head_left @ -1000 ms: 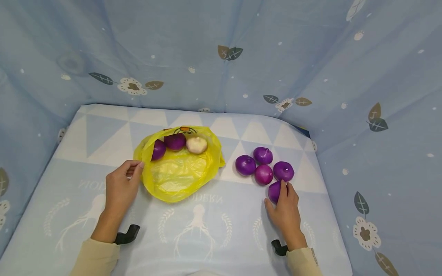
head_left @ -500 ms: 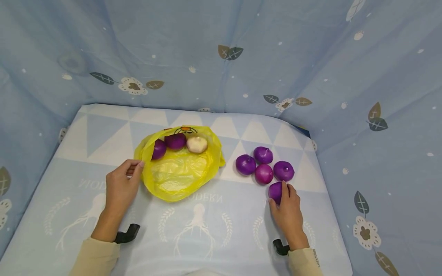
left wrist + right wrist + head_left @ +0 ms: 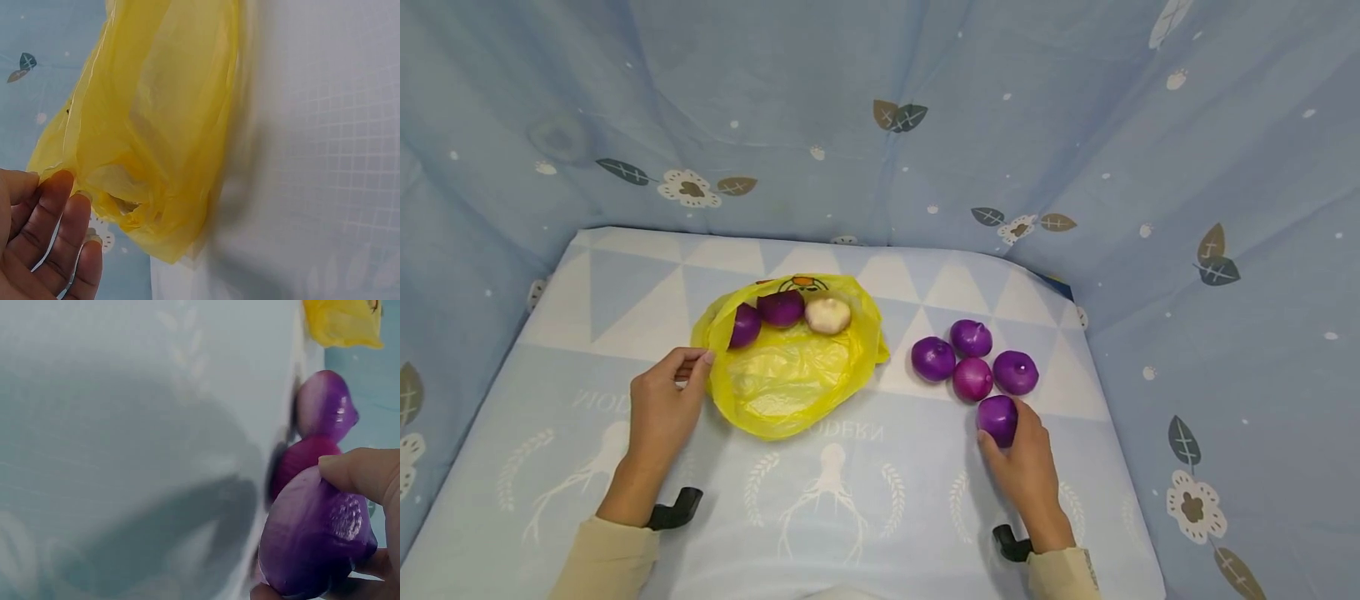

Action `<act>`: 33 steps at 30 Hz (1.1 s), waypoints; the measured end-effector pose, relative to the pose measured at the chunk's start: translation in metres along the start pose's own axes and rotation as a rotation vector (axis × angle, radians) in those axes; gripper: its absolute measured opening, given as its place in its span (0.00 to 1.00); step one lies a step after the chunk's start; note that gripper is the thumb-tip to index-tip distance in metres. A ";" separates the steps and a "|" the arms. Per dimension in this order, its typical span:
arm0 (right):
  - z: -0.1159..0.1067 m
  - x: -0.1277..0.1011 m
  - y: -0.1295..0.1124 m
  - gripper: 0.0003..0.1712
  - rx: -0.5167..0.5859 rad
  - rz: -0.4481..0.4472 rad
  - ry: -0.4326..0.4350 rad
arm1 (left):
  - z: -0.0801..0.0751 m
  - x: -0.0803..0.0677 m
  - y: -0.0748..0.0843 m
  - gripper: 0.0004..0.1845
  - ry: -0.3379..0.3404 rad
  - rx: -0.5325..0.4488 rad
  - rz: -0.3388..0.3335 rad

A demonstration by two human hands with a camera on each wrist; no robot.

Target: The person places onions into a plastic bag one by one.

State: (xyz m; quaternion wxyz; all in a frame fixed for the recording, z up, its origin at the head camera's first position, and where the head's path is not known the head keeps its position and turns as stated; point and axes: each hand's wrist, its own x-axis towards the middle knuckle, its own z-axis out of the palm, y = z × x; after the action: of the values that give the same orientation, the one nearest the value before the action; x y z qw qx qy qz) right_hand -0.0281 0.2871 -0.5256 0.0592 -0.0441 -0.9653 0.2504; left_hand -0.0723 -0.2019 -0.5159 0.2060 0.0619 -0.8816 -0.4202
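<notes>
Purple onion (image 3: 997,417) in R hand (image 3: 1026,467)

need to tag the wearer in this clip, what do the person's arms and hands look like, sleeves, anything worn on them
Both hands are bare: no gloves, rings or watch show on the left hand or the right hand. Each forearm ends in a pale beige long sleeve, the left sleeve and the right sleeve. A small black mount sits at the left wrist, and another black mount at the right.
</notes>
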 end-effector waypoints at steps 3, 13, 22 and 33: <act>-0.006 0.000 -0.006 0.45 0.014 -0.008 0.011 | 0.000 -0.001 0.000 0.11 0.005 0.005 0.003; -0.015 0.004 -0.027 0.45 0.047 -0.129 0.032 | -0.002 -0.001 0.000 0.10 0.014 -0.010 0.014; -0.018 0.011 -0.048 0.46 0.062 -0.260 0.056 | -0.003 0.001 -0.001 0.10 0.007 -0.009 0.015; -0.017 0.030 -0.072 0.47 0.120 -0.409 0.019 | -0.003 0.000 0.001 0.11 -0.009 0.002 -0.020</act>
State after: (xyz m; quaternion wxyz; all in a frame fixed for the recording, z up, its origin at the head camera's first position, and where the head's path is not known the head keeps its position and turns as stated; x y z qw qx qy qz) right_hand -0.0596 0.2359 -0.4730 0.1205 0.1541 -0.9369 0.2898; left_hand -0.0716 -0.2032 -0.5134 0.1980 0.0689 -0.8821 -0.4217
